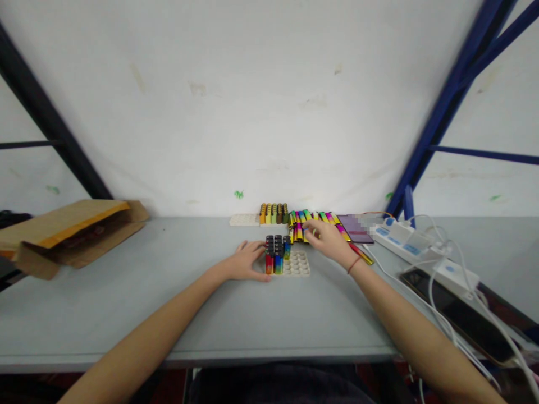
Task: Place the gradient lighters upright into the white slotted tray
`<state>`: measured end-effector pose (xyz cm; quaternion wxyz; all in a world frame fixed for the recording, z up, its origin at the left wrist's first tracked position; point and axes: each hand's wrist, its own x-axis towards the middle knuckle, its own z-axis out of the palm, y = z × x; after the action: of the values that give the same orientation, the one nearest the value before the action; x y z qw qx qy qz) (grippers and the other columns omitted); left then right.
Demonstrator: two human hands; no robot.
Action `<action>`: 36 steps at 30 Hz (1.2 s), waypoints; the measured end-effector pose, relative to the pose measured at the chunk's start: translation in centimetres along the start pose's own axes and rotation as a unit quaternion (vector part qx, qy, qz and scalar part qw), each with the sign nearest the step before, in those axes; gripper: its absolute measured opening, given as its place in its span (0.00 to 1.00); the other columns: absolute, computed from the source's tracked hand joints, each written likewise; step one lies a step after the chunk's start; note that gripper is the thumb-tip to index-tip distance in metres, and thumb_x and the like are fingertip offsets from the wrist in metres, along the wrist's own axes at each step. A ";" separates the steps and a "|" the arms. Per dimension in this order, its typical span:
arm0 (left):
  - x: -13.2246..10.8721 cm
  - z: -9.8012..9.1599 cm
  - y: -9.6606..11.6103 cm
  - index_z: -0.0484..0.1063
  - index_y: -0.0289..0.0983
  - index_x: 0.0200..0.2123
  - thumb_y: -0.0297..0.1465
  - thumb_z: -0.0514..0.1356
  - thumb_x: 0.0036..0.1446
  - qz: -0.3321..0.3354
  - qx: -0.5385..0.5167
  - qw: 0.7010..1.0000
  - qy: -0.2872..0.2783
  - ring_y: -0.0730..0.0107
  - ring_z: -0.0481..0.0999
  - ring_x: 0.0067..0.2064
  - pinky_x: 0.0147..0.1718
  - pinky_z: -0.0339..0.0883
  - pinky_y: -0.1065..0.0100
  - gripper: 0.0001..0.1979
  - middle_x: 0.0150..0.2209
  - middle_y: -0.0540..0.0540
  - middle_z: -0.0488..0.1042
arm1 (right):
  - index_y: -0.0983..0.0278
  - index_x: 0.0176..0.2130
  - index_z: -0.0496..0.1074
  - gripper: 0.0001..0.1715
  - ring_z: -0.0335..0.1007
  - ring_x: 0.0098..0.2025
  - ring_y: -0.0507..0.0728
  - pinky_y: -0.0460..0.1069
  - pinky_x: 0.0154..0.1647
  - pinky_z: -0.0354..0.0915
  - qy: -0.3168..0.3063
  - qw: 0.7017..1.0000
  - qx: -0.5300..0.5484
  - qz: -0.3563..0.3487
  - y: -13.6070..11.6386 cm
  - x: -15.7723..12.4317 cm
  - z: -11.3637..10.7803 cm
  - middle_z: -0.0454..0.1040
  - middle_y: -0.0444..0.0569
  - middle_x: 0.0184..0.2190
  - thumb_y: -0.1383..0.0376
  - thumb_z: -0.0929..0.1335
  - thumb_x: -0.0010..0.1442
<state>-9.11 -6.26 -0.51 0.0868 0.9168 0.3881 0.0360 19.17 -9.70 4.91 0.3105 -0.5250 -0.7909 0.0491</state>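
Observation:
My left hand (248, 259) lies flat on the grey table (168, 303), fingers stretched out and touching the left side of a white holed tray (300, 265). Several rainbow-coloured lighters (277, 253) stand upright in the tray's left half. My right hand (327, 238) reaches over a loose row of rainbow lighters (314, 219) lying behind the tray, fingers curled down onto them. Whether those fingers grip a lighter is hidden.
A second white tray (246, 220) with orange and green lighters (273, 213) stands at the wall. A phone (356, 228) lies right of the lighters. A power strip (404, 238), white cables and another phone (458, 311) fill the right side. A cardboard box (71, 230) lies left.

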 end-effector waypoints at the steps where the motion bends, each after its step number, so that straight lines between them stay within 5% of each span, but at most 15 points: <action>1: 0.0 0.0 0.0 0.57 0.37 0.63 0.59 0.60 0.48 0.001 0.000 1.000 0.000 0.41 0.51 0.66 0.63 0.34 0.41 0.47 0.66 0.34 0.52 | 0.63 0.39 0.74 0.11 0.71 0.37 0.58 0.50 0.40 0.62 -0.034 0.997 -0.056 0.049 0.7 0.0 -0.9 0.76 0.53 0.35 0.66 0.63 0.59; 4: 0.0 -0.1 0.1 0.57 0.37 0.64 0.59 0.60 0.48 0.001 0.000 1.000 -0.001 0.42 0.51 0.66 0.63 0.34 0.41 0.47 0.66 0.34 0.52 | 0.65 0.35 0.75 0.12 0.73 0.37 0.62 0.51 0.37 0.62 -0.115 0.953 -0.198 0.199 3.6 -0.2 -3.7 0.77 0.58 0.34 0.63 0.63 0.59; 10: 0.0 0.0 0.0 0.56 0.37 0.64 0.60 0.60 0.48 -0.001 0.001 1.000 0.001 0.41 0.51 0.66 0.63 0.34 0.41 0.48 0.66 0.34 0.53 | 0.68 0.36 0.76 0.14 0.75 0.34 0.61 0.50 0.31 0.63 -0.241 0.895 -0.223 0.303 8.5 -0.8 -6.6 0.78 0.59 0.33 0.61 0.66 0.54; 20: 0.0 0.2 -0.4 0.57 0.37 0.63 0.61 0.59 0.48 0.002 0.008 1.000 -0.002 0.41 0.50 0.67 0.63 0.35 0.42 0.47 0.66 0.33 0.52 | 0.67 0.20 0.70 0.05 0.70 0.22 0.56 0.48 0.22 0.64 -0.322 0.875 -0.115 0.343 8.1 -0.9 -5.0 0.73 0.52 0.20 0.69 0.69 0.44; 25: 0.0 0.2 -0.4 0.59 0.38 0.62 0.61 0.59 0.48 0.008 0.003 1.000 0.009 0.41 0.52 0.66 0.63 0.35 0.42 0.46 0.66 0.34 0.54 | 0.66 0.26 0.69 0.05 0.67 0.20 0.52 0.46 0.19 0.62 -0.348 0.900 0.045 0.258 6.5 -0.6 -3.4 0.71 0.44 0.20 0.68 0.70 0.44; 29: 0.0 0.0 -0.1 0.60 0.38 0.62 0.60 0.59 0.48 0.006 0.004 1.000 0.008 0.41 0.52 0.66 0.63 0.36 0.42 0.46 0.66 0.34 0.54 | 0.64 0.28 0.67 0.11 0.64 0.22 0.49 0.44 0.21 0.59 -0.271 0.941 0.173 0.104 4.4 -0.1 -2.3 0.68 0.41 0.21 0.61 0.71 0.50; 36: 0.0 -0.1 0.0 0.58 0.38 0.63 0.59 0.60 0.48 0.005 0.002 1.000 0.004 0.41 0.52 0.66 0.63 0.35 0.41 0.46 0.66 0.34 0.53 | 0.61 0.35 0.60 0.22 0.64 0.21 0.50 0.45 0.22 0.60 -0.213 0.903 0.363 0.091 1.4 -0.1 -0.8 0.66 0.38 0.21 0.46 0.66 0.58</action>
<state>-9.11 -6.28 -0.39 0.0832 0.9188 0.3840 0.0392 20.74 -9.35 4.91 0.2980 -0.4223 -0.7147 0.4713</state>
